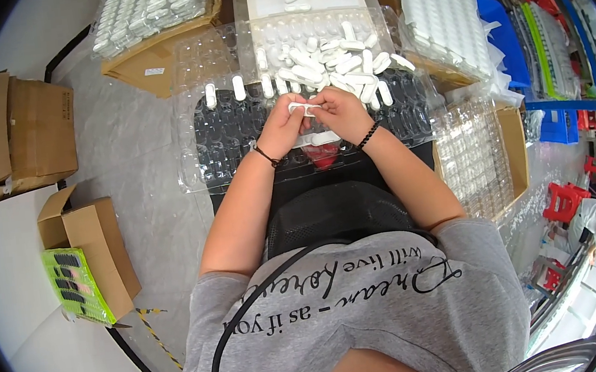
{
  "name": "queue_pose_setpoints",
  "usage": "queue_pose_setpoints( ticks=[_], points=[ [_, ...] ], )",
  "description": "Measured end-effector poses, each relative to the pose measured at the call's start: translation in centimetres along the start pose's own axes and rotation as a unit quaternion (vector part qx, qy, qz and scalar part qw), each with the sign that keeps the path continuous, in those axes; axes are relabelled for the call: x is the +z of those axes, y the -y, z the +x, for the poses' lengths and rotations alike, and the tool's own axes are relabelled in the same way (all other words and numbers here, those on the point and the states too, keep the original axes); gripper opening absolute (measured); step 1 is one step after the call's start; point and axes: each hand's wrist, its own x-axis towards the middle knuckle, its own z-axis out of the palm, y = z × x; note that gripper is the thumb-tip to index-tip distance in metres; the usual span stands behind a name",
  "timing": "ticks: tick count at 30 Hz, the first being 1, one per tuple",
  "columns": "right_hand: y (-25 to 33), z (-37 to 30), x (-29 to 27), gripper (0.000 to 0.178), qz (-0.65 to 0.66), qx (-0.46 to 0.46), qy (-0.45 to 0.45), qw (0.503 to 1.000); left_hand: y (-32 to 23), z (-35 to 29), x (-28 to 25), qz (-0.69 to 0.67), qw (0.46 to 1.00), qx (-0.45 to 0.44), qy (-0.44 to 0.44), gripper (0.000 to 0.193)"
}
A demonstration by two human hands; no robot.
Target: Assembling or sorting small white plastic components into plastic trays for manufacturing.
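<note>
Both of my hands meet in front of me over a clear plastic blister tray (231, 146). My left hand (282, 127) and my right hand (343, 114) pinch a small white oblong plastic piece (303, 108) between thumbs and fingers. What kind of part it is cannot be told. Just beyond my fingers lies a loose pile of similar white oblong pieces (328, 63), spread over the tray. A few single white pieces (238, 88) stand in the tray's pockets to the left. Nearer my body, under my hands, another white piece (323, 138) lies flat.
Stacked trays of white pieces (149, 12) sit on a cardboard box at the far left, with another white stack (440, 12) at the far right. Empty-looking clear trays (473, 159) stand right of me. Open cartons (95, 246) are on the left floor. People work farther right.
</note>
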Motion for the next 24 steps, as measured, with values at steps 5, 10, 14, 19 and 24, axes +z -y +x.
queue_pose_setpoints(
  ticks=[5, 10, 14, 19, 24],
  points=[
    [2.6, 0.0, 0.3, 0.012, -0.175, -0.104, -0.011, 0.979, -0.1, -0.1, -0.4, -0.033, 0.999, -0.019, -0.035, 0.013],
    [2.4, 3.2, -0.9, 0.012, -0.301, -0.235, 0.000, 0.924, -1.3, 0.5, -0.5, -0.076, 0.991, -0.065, -0.089, 0.028],
    [1.8, 9.6, -2.5, 0.016, -0.085, 0.064, 0.000, 0.994, 0.8, 1.1, -1.0, -0.162, 0.970, -0.002, -0.180, 0.046],
    [-1.1, 18.6, -6.7, 0.021, -0.042, 0.162, -0.175, 0.970, 1.6, 1.3, -0.9, -0.030, 0.996, -0.023, -0.081, 0.036],
    [-2.8, 24.0, -10.8, 0.026, -0.534, 0.219, -0.077, 0.813, -0.4, 1.3, 0.5, 0.309, 0.929, 0.178, 0.100, 0.029]
  ],
)
